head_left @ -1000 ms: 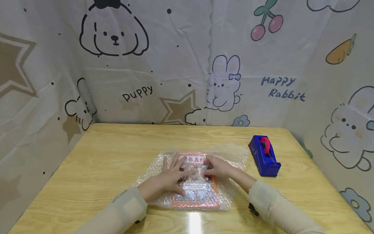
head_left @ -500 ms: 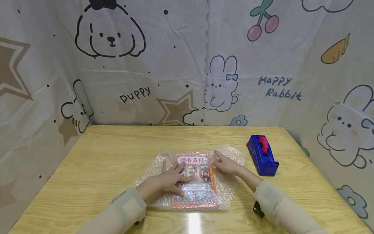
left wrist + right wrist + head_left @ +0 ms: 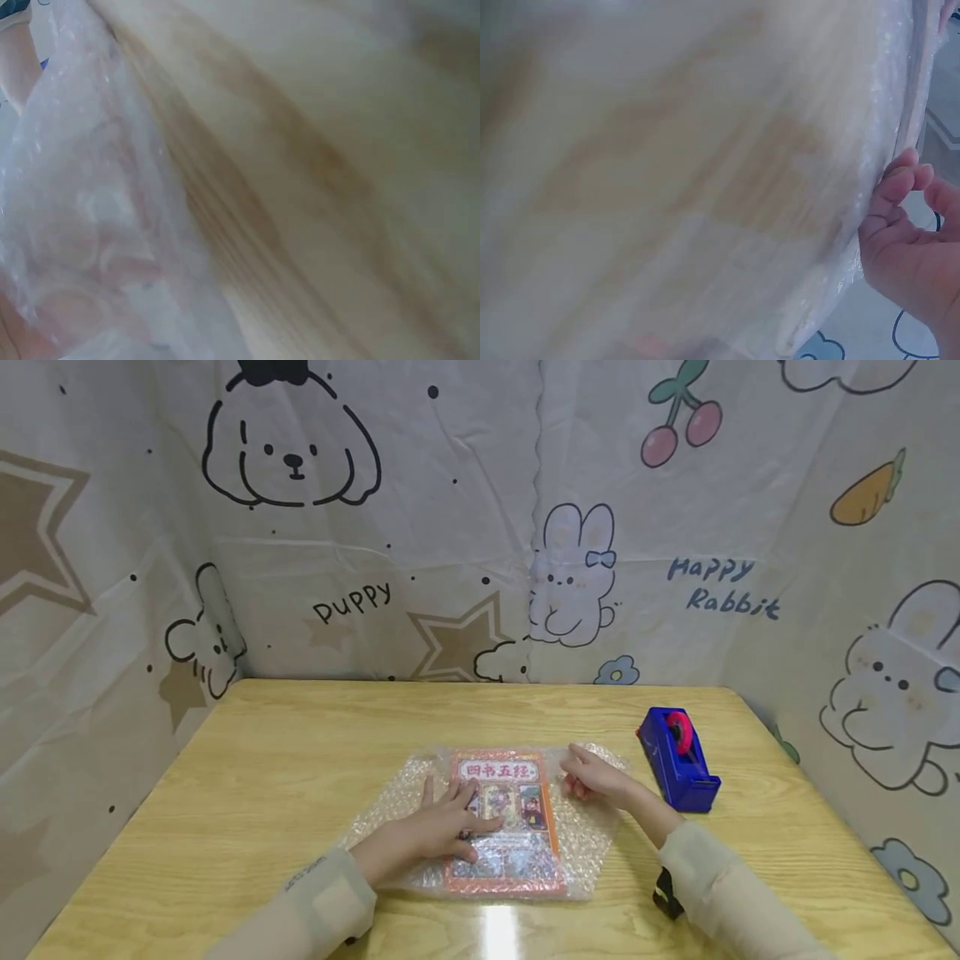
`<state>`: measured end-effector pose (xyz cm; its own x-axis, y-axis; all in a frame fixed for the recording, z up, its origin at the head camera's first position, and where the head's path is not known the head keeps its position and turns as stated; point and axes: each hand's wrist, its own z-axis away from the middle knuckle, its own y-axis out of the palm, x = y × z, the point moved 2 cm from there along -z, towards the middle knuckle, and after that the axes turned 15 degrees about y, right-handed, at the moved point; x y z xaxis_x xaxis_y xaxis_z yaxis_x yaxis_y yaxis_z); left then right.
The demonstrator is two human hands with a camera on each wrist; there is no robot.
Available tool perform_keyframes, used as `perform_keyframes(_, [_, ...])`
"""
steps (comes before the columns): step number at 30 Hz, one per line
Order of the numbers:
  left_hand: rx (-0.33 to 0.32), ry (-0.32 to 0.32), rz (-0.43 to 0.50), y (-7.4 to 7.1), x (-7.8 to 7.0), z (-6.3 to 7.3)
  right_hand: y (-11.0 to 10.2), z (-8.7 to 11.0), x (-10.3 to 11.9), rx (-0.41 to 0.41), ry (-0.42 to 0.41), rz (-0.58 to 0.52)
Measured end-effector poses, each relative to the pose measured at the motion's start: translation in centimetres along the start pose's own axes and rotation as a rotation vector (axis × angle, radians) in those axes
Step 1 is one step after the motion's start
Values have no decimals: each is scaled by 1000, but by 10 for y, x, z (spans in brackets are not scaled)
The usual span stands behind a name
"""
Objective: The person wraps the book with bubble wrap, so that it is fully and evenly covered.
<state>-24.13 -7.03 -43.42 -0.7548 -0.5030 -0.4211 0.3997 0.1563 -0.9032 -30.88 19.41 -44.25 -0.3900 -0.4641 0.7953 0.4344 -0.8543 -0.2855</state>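
A blue tape dispenser [image 3: 681, 777] with a pinkish-red roll [image 3: 686, 732] stood on the wooden counter [image 3: 337, 718]; behind hung a pale cloth [image 3: 457, 527] printed with cartoon animals [image 3: 572, 602].

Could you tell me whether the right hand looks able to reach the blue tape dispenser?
Probably yes: the right hand is near the tape dispenser, with only low bubble wrap and table between.

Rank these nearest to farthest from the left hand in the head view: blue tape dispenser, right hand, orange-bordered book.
1. Orange-bordered book: beneath the left hand.
2. Right hand: right of the book.
3. Blue tape dispenser: farther right, past that hand.
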Motion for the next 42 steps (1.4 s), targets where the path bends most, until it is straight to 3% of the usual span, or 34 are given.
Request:
perform_keyframes(8, [41,-1,3,0,2,2,-6,18,-15,-106,31,-82])
perform_keyframes(13, [41,28,51,0,2,4,-8,37,-25,-147,110,-249])
perform_keyframes(17, [35,48,71,-2,1,4,-12,48,-31,-130,135,-372])
perform_keyframes(23, [33,51,85,-6,0,3,-15,58,-31,-63,104,-384])
perform_keyframes(29, [54,32,78,-6,-1,2,-13,61,-33,-116,54,-269])
perform_keyframes(32, [63,30,72,-6,-1,2,-14,63,-32,-244,37,-125])
perform_keyframes(37, [68,27,55,-7,-2,1,-20,65,-26,-525,-49,164])
perform_keyframes(40, [75,35,56,-7,-2,0,-23,63,-23,-586,-89,230])
perform_keyframes(42, [80,41,55,-6,-3,-1,-24,62,-20,-583,-111,230])
